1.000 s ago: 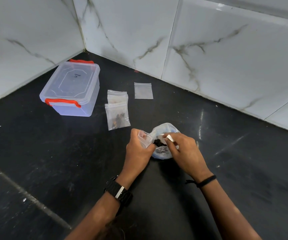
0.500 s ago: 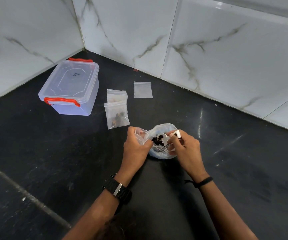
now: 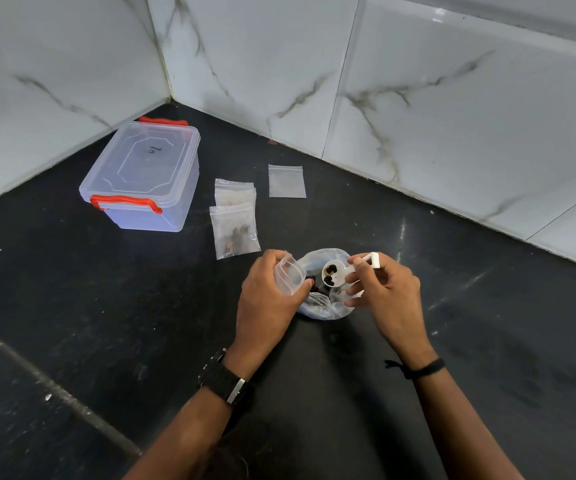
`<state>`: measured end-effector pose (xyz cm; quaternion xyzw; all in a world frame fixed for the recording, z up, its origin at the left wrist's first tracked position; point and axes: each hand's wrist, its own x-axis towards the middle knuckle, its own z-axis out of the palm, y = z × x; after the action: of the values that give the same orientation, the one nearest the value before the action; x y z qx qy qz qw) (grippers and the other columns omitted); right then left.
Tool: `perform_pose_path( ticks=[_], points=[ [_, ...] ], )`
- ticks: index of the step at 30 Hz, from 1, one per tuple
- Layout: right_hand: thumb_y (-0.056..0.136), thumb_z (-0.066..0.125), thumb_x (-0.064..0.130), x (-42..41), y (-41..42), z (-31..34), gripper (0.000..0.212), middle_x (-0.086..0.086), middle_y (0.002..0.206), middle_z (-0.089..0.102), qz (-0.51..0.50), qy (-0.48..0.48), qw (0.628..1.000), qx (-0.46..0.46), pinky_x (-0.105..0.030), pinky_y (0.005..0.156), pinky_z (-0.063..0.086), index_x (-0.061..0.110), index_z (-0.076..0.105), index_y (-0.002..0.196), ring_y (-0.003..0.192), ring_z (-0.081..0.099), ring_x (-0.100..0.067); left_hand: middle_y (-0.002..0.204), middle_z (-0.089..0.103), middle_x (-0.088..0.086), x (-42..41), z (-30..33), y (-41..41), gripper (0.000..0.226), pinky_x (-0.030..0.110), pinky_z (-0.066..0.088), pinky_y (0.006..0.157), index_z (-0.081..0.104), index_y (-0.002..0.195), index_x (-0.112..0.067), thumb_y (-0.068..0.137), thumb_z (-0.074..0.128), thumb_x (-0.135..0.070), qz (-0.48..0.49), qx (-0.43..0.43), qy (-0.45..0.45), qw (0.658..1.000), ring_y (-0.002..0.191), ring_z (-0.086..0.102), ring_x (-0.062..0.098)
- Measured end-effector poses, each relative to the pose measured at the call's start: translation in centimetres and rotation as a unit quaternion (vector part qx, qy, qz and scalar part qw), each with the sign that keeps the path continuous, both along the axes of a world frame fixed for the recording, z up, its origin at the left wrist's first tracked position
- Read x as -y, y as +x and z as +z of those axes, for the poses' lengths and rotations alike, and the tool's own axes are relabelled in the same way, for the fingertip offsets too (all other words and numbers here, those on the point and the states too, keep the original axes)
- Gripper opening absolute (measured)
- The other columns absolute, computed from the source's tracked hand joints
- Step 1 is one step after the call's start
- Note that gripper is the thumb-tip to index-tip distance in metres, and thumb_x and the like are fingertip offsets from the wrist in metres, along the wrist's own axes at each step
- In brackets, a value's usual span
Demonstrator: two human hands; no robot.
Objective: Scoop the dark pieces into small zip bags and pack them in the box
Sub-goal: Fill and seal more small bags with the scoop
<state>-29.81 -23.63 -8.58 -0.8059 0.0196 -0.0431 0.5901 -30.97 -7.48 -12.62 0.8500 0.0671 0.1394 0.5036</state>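
My left hand (image 3: 268,295) grips a small clear zip bag (image 3: 289,274) with its mouth held open toward the right. My right hand (image 3: 385,292) pinches the handle of a white scoop (image 3: 334,273) that carries a few dark pieces in its bowl, just right of the bag's mouth. Under both lies a larger clear bag of dark pieces (image 3: 324,306) on the black counter. Two filled zip bags (image 3: 234,225) lie overlapped further back. The clear box with red latches (image 3: 144,174) stands at the back left, lid on.
An empty flat zip bag (image 3: 286,181) lies near the back wall. White marble-tiled walls (image 3: 418,98) meet in a corner behind the box. The black counter (image 3: 72,306) spreads to the left and right of my hands.
My right hand has lifted the scoop out of the large bag with dark pieces in it and brought it up beside the open small bag. My left hand has barely moved.
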Motion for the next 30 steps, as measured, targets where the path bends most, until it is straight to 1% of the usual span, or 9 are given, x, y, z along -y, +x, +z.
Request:
perform_pose_path(
  ticks=[3,7,9,12,14,19,24,27,30],
  points=[
    [0.095,0.053,0.014,-0.1,-0.3,1.4,0.015,-0.01,0.071,0.067,0.007,0.035,0.999,0.023,-0.029,0.053,0.058,0.008,0.067,0.094,0.059,0.065,-0.019,0.102,0.058,-0.012,0.0,0.1,-0.4,0.041,0.024,0.051,0.083,0.054,0.107,-0.025,0.074,0.078,-0.035,-0.003,0.019,0.019,1.0,0.095,0.057,0.006],
    [0.096,0.053,0.023,-1.1,-1.4,3.0,0.018,-0.005,0.08,0.069,0.07,0.036,0.989,0.124,-0.031,0.057,0.058,0.013,0.066,0.102,0.062,0.066,-0.017,0.098,0.059,-0.013,0.2,0.5,-0.4,0.04,0.03,0.053,0.081,0.054,0.104,-0.028,0.074,0.075,-0.044,-0.003,0.024,0.028,0.999,0.091,0.058,0.006],
    [0.095,0.054,0.022,-1.6,-1.9,3.1,0.017,0.0,0.089,0.07,0.114,-0.022,0.978,0.172,-0.028,0.06,0.057,0.016,0.066,0.106,0.068,0.067,-0.013,0.092,0.059,-0.014,0.1,0.9,-0.4,0.038,0.03,0.053,0.079,0.053,0.099,-0.033,0.072,0.073,-0.049,-0.002,0.017,0.013,1.0,0.087,0.058,0.004],
    [0.091,0.056,0.018,-1.9,-2.3,2.7,0.026,0.007,0.1,0.068,0.184,-0.192,0.941,0.209,-0.026,0.065,0.056,0.022,0.066,0.115,0.077,0.065,-0.008,0.086,0.059,-0.019,0.0,1.7,-0.5,0.034,0.021,0.051,0.075,0.048,0.088,-0.044,0.064,0.063,-0.063,-0.006,0.011,-0.036,0.999,0.085,0.059,0.0],
    [0.091,0.052,0.02,-1.9,-2.5,2.5,0.031,0.005,0.103,0.068,0.193,-0.221,0.925,0.241,-0.028,0.065,0.056,0.022,0.063,0.12,0.08,0.065,-0.009,0.086,0.058,-0.021,-0.1,1.9,-0.5,0.03,0.02,0.051,0.075,0.047,0.086,-0.044,0.065,0.064,-0.056,-0.005,0.003,-0.063,0.998,0.085,0.06,0.001],
    [0.09,0.047,0.023,-1.8,-2.6,2.5,0.037,0.005,0.111,0.067,0.204,-0.224,0.916,0.262,-0.028,0.066,0.057,0.023,0.061,0.124,0.087,0.066,-0.009,0.09,0.063,-0.014,-0.3,2.1,-0.5,0.031,0.01,0.049,0.068,0.055,0.097,-0.029,0.074,0.074,-0.038,-0.004,-0.005,-0.111,0.994,0.084,0.063,0.003],
    [0.09,0.048,0.02,-1.7,-2.9,2.0,0.037,0.003,0.114,0.068,0.206,-0.23,0.907,0.286,-0.026,0.072,0.057,0.019,0.061,0.125,0.096,0.066,-0.009,0.087,0.053,-0.026,-0.1,2.9,-0.6,0.032,0.003,0.045,0.067,0.048,0.098,-0.033,0.076,0.071,-0.035,-0.001,-0.008,-0.114,0.993,0.08,0.056,-0.007],
    [0.09,0.049,0.018,-1.7,-2.9,1.6,0.038,0.004,0.114,0.068,0.202,-0.215,0.913,0.281,-0.029,0.071,0.058,0.022,0.061,0.125,0.097,0.066,-0.01,0.087,0.057,-0.023,-0.1,2.9,-0.6,0.029,0.005,0.046,0.068,0.05,0.094,-0.036,0.074,0.071,-0.038,-0.006,-0.005,-0.124,0.992,0.081,0.058,-0.007],
    [0.088,0.054,0.012,-1.7,-2.8,1.3,0.036,0.004,0.107,0.07,0.179,-0.15,0.937,0.261,-0.024,0.068,0.057,0.019,0.063,0.122,0.088,0.068,-0.008,0.086,0.059,-0.02,-0.1,2.7,-0.5,0.029,0.006,0.047,0.068,0.052,0.095,-0.029,0.075,0.073,-0.035,-0.002,-0.011,-0.121,0.993,0.08,0.059,-0.005]
  ],
)
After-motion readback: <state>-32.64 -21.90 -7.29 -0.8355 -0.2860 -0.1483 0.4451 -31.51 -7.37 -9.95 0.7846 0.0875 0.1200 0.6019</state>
